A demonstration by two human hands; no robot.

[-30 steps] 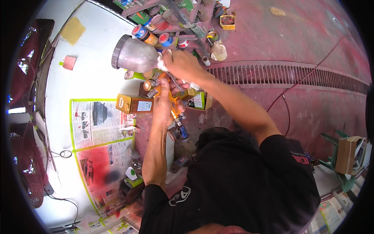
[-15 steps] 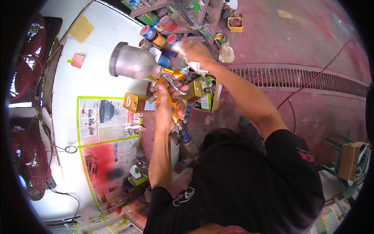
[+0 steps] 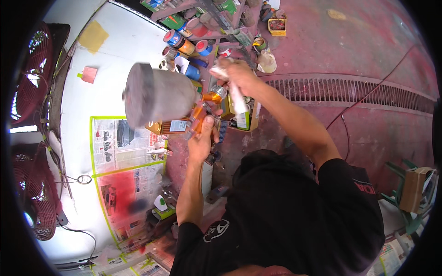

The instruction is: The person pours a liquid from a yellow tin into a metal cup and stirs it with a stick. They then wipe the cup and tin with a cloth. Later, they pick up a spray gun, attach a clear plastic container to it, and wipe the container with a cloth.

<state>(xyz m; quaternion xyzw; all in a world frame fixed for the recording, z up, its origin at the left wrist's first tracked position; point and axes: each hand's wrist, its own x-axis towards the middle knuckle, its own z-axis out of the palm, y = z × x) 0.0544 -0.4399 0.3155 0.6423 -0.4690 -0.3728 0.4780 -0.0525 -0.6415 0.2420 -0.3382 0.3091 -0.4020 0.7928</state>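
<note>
My left hand (image 3: pixel 201 143) is closed round the handle of an orange spray gun (image 3: pixel 197 117). The gun's large grey paint cup (image 3: pixel 168 95) sticks out to the left, tipped on its side and slightly blurred. At the gun's nozzle end, just to its upper right, is my right hand (image 3: pixel 242 77), its fingers closed on a crumpled white cloth or paper wipe (image 3: pixel 237 99) that hangs down below them. Whether the wipe touches the nozzle I cannot tell.
A shelf (image 3: pixel 221 20) crowded with paint cans stands ahead. Behind the gun are a gold tin (image 3: pixel 154 127) and a box of cans. Taped newspaper (image 3: pixel 107 152) covers the lower white wall, with fans (image 3: pixel 32 188) farther left. A floor grate (image 3: pixel 340 92) runs to the right.
The spray gun has turned in my left hand's grip, its cup swinging lower and nearer. My right hand has shifted slightly right and down, and more of the wipe hangs from it.
</note>
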